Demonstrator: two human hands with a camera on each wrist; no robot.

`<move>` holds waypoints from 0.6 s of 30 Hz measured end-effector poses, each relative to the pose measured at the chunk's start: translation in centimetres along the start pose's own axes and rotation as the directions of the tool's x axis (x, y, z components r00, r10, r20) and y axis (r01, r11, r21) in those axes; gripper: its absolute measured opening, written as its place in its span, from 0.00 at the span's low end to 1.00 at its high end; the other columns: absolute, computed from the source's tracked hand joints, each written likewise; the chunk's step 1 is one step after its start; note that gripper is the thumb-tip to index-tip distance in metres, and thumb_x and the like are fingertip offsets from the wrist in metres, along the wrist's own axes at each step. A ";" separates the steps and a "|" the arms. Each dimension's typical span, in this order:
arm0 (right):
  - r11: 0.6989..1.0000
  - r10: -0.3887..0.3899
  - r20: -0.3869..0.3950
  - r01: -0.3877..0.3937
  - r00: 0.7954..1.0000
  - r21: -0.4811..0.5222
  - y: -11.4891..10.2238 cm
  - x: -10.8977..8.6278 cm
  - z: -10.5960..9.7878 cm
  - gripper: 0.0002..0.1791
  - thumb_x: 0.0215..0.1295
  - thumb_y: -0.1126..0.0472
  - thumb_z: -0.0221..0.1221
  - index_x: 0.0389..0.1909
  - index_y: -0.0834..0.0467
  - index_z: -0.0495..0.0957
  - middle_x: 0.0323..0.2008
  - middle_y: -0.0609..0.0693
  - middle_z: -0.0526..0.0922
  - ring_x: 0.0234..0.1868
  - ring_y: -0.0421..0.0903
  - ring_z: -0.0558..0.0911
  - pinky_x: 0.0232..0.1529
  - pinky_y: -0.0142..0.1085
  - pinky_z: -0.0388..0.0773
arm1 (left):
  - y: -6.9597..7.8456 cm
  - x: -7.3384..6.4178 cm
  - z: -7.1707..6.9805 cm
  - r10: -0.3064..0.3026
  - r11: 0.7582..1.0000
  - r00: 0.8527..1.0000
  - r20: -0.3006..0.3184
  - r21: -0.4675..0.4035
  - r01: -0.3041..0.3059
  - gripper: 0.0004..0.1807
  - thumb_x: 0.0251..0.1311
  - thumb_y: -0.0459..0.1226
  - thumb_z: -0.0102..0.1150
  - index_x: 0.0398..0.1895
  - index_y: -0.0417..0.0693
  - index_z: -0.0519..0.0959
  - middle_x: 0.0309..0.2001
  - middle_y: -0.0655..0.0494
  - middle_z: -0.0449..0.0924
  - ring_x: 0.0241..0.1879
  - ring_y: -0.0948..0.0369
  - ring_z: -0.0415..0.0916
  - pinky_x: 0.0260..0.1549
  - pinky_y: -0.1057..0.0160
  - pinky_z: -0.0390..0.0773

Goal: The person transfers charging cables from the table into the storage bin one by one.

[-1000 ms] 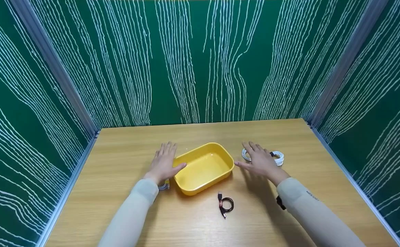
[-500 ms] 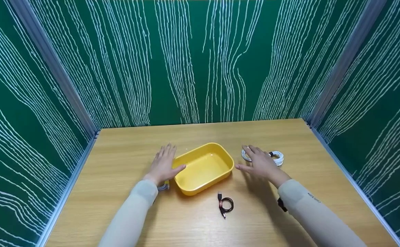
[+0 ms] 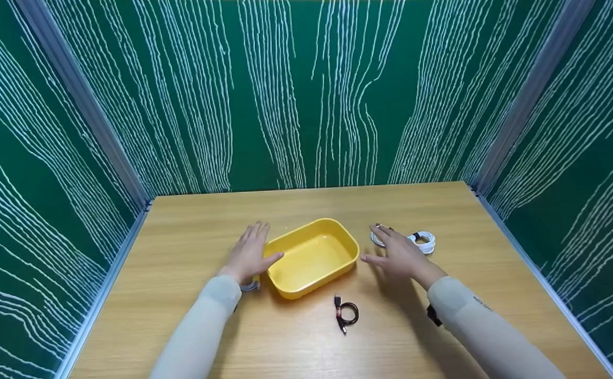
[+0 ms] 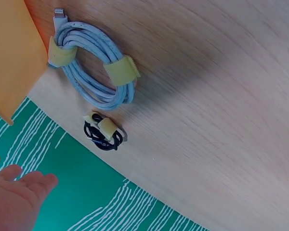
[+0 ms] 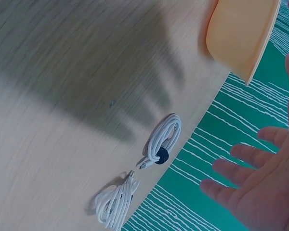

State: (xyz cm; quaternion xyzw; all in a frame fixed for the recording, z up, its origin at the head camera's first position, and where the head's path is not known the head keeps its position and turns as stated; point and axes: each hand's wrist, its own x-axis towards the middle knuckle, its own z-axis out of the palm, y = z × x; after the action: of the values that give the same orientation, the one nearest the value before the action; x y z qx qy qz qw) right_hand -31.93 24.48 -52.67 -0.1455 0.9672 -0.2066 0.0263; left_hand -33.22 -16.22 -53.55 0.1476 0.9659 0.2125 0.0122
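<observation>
A yellow plastic bin (image 3: 306,263) stands on the table between the two hands. My left hand (image 3: 248,253) hovers at its left side with straight fingers, the thumb over the rim; touching cannot be told. Beneath it lie a coiled grey-blue cable (image 4: 98,45) with yellow straps and a small black coiled cable (image 4: 104,143). To the bin's right, my right hand (image 3: 401,255) is held above the table, fingers spread and holding nothing. Under that hand are a white coiled cable (image 5: 160,137) with a black strap and another white coiled cable (image 5: 114,202).
A black coiled cable (image 3: 339,312) with a red tie lies in front of the bin. The wooden table (image 3: 190,326) is enclosed at the back and sides by green panels (image 3: 306,131) with white wavy lines.
Both hands stay almost in place. The right hand has shifted very slightly toward the near side. The bin and cables have not moved.
</observation>
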 end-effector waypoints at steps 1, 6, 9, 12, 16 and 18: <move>1.000 0.005 0.004 -0.005 1.000 0.002 0.0 0.0 0.0 0.55 0.71 0.31 0.64 0.87 0.55 0.56 0.85 0.66 0.58 0.82 0.73 0.61 0.80 0.70 0.58 | 0.0 0.0 0.0 -0.002 1.000 1.000 0.001 -0.002 0.002 0.52 0.73 0.60 0.63 0.88 0.43 0.54 0.88 0.40 0.49 0.88 0.40 0.44 0.85 0.40 0.47; 1.000 0.023 0.023 -0.023 0.999 0.013 -0.2 -0.2 0.0 0.55 0.70 0.31 0.64 0.88 0.53 0.55 0.85 0.66 0.58 0.82 0.73 0.61 0.79 0.70 0.57 | -0.2 0.2 0.0 -0.025 0.999 1.000 0.001 -0.026 0.025 0.53 0.72 0.60 0.63 0.88 0.44 0.54 0.88 0.41 0.50 0.88 0.41 0.46 0.85 0.40 0.50; 0.998 0.053 0.042 -0.055 0.998 0.038 -0.4 -0.3 -0.1 0.55 0.69 0.30 0.65 0.88 0.50 0.55 0.85 0.64 0.58 0.82 0.72 0.60 0.79 0.71 0.57 | -0.2 0.3 -0.1 -0.047 0.997 0.999 0.005 -0.063 0.048 0.53 0.71 0.60 0.64 0.89 0.46 0.53 0.88 0.42 0.50 0.87 0.42 0.47 0.84 0.39 0.51; 0.996 0.066 0.053 -0.069 0.996 0.054 -0.4 -0.3 -0.2 0.55 0.69 0.29 0.65 0.88 0.49 0.56 0.85 0.63 0.59 0.83 0.72 0.60 0.79 0.71 0.56 | -0.1 0.3 -0.2 -0.066 0.992 0.998 0.008 -0.107 0.067 0.52 0.71 0.59 0.65 0.88 0.47 0.54 0.88 0.42 0.51 0.87 0.42 0.48 0.84 0.39 0.53; 0.995 0.060 0.047 -0.063 0.997 0.073 -0.5 -0.3 -0.1 0.54 0.69 0.30 0.65 0.87 0.51 0.58 0.84 0.63 0.62 0.82 0.71 0.62 0.79 0.71 0.58 | 0.1 0.3 -0.2 -0.098 0.983 0.995 0.019 -0.153 0.100 0.51 0.71 0.58 0.66 0.88 0.49 0.55 0.88 0.43 0.53 0.87 0.43 0.50 0.84 0.39 0.53; 0.994 0.058 0.038 -0.061 0.998 0.085 -0.4 -0.3 0.0 0.53 0.69 0.31 0.67 0.86 0.52 0.60 0.83 0.62 0.64 0.82 0.70 0.64 0.79 0.70 0.60 | 0.2 0.3 -0.1 -0.117 0.977 0.993 0.025 -0.178 0.119 0.50 0.71 0.57 0.67 0.88 0.49 0.56 0.87 0.44 0.54 0.86 0.44 0.51 0.84 0.39 0.54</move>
State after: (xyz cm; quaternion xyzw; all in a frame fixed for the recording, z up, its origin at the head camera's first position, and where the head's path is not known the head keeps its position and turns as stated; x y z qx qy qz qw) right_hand -31.49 24.23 -52.48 -0.1191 0.9606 -0.2446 0.0560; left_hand -33.43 -16.03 -53.35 0.0898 0.9497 0.2966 0.0450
